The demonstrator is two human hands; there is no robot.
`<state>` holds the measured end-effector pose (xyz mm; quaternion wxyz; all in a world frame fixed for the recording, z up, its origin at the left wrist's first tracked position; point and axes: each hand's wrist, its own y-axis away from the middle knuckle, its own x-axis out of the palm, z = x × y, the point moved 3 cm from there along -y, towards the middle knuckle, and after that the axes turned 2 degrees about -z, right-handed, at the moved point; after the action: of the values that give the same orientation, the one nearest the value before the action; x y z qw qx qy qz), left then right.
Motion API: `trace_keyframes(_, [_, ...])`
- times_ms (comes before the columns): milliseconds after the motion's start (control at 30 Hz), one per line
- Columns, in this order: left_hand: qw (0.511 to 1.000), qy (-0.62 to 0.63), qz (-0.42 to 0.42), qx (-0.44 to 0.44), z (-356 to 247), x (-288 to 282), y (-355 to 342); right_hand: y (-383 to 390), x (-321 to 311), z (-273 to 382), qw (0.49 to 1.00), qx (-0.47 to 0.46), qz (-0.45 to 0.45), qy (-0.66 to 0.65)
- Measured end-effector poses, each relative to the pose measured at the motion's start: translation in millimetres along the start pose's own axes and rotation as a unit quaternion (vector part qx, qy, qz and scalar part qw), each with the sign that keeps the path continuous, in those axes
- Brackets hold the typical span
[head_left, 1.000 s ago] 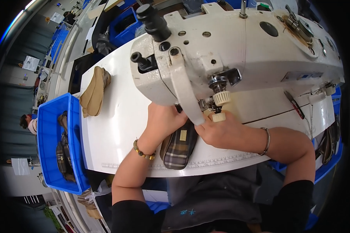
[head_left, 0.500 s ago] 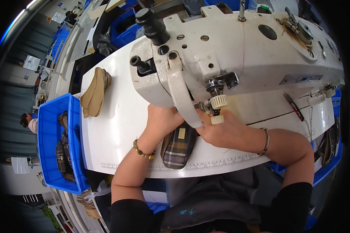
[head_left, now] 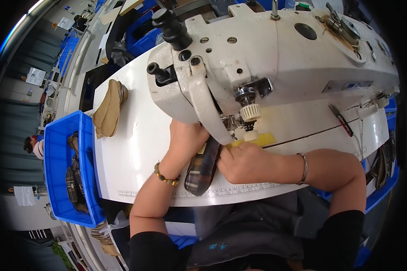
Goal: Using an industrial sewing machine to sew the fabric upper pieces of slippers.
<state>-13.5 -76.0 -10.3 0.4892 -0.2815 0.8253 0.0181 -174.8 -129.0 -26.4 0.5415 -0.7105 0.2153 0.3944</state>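
Note:
A plaid shoe upper (head_left: 200,175) in brown, grey and cream, with a dark side turned toward the right, lies under the head of a white sewing machine (head_left: 257,54). My left hand (head_left: 186,139) grips its far left part, with the fingertips hidden behind the machine's curved lever. On the other side, my right hand (head_left: 245,162) is closed, its fingers pinching the upper's right edge. The needle area is mostly covered by the lever and knobs. A yellow strip (head_left: 264,139) lies on the bed just beyond my right hand.
Stacked tan fabric pieces (head_left: 109,110) lie on the white table's left side. Left of the table stands a blue bin (head_left: 95,180) with plaid pieces inside. Red-and-black snips (head_left: 341,120) rest at the right. A printed ruler (head_left: 239,190) runs along the near edge; another blue bin (head_left: 379,198) sits lower right.
My right hand has drawn back toward me from beneath the machine head, uncovering the yellow strip. The upper has tilted, showing more of its dark side. My left hand stays nearly in place.

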Motion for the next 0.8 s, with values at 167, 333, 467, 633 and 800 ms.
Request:
trace_keyframes(167, [0.997, -0.072, 0.009, -0.026, -3, 2, 4, 5, -6, 5, 1.000, 0.001, 0.017, -0.013])
trace_keyframes(333, [0.973, -0.143, 0.009, 0.183, -22, -5, 21, 9, -8, 6, 0.999, -0.007, 0.048, -0.009])
trace_keyframes(467, [0.961, -0.178, 0.055, 0.203, -44, -13, 32, 11, -11, 4, 0.997, -0.044, 0.064, 0.016])
trace_keyframes(633, [0.954, -0.185, 0.061, 0.227, -49, -8, 34, 19, -13, 3, 0.998, -0.034, 0.055, 0.013])
trace_keyframes(800, [0.956, -0.216, 0.060, 0.191, -41, -4, 37, 17, -3, -4, 0.999, -0.030, 0.022, 0.037])
